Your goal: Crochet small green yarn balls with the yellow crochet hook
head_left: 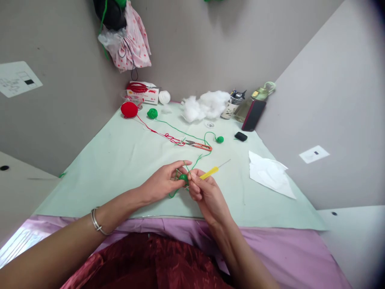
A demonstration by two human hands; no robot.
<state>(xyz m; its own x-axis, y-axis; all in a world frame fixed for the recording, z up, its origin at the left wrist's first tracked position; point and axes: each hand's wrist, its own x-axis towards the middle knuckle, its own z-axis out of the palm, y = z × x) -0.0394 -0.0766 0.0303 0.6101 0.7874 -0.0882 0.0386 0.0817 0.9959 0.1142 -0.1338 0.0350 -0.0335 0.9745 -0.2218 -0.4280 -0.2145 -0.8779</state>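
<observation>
The small green yarn piece (183, 177) is between my hands, near the middle of the table's (105, 176) front edge. My left hand (161, 180) curls half closed around it. My right hand (207, 193) is bent nearly closed, holding a yellow hook (210, 173). Orange snips (204, 147) lie behind. A red ball (129, 110) sits by the back left corner.

My bare forearms (118, 209) slant inward, my hands close together. My left hand (161, 180) curls, its index finger (178, 164) stretched out (thumb (178, 184) lower down); my right hand (207, 192) pinches at the fingertips, lower fingers (195, 194) folded.
</observation>
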